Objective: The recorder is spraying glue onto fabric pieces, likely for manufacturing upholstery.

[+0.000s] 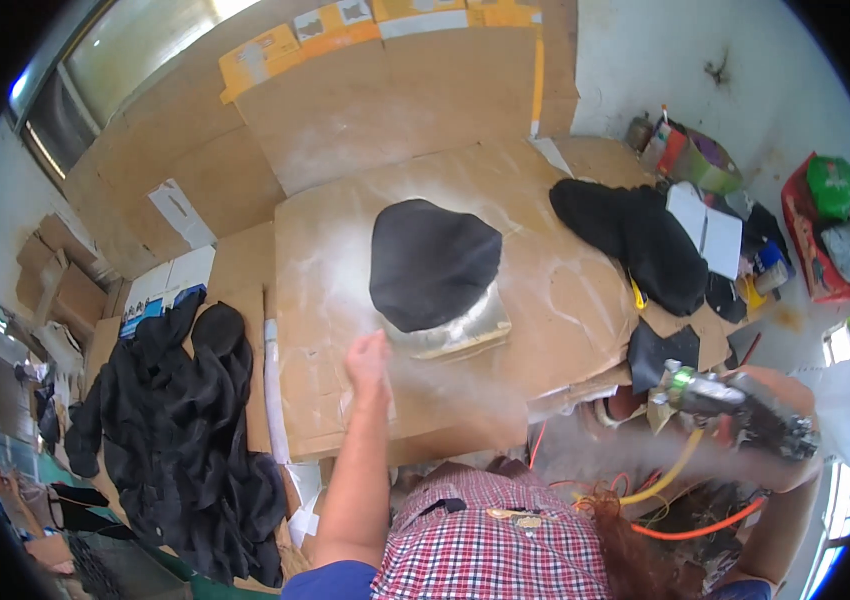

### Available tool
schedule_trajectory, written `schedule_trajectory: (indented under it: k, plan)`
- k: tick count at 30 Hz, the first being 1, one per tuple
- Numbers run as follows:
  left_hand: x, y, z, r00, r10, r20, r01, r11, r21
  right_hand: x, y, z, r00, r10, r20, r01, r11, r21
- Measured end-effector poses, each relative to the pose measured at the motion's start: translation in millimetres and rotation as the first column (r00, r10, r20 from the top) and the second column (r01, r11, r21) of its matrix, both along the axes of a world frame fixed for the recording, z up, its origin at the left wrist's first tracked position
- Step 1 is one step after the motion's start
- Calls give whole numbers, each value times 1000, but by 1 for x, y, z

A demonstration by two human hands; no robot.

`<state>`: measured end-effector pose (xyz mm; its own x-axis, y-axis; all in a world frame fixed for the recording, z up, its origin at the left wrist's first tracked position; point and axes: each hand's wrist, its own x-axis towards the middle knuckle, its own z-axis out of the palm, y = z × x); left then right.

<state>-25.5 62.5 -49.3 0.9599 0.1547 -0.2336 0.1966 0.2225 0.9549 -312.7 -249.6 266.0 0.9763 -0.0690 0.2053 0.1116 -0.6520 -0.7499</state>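
A rounded black sheet-like piece [435, 262] lies over a pale, shiny block [460, 338] on the cardboard-covered table. My left hand [369, 362] is by the near left corner of that block, its fingers curled in. Whether they pinch anything is too blurred to tell. Off to the right, my right hand [783, 388] is wrapped round a metal spray gun [713, 396], which points left. A yellow hose [667, 482] runs down from the gun. Pale mist spreads between the gun and the block.
Crumpled black pieces [185, 440] are heaped at the left, and a long black bundle [635, 240] lies at the right. Cardboard panels [395, 100] stand behind the table. Bags and a green container [707, 165] fill the far right corner. An orange hose [700, 532] hangs below.
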Motion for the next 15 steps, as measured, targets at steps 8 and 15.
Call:
schedule_trajectory:
  k: [8,15]
  plan:
    - [1,-61,-6,984,21,-176,-69,960,-271,12,55,52,919,-374,-126,394,885,248]
    - [-7,-64,-8,973,-44,-227,-41,932,-359,23,104,58,981,-125,-149,90,972,-218]
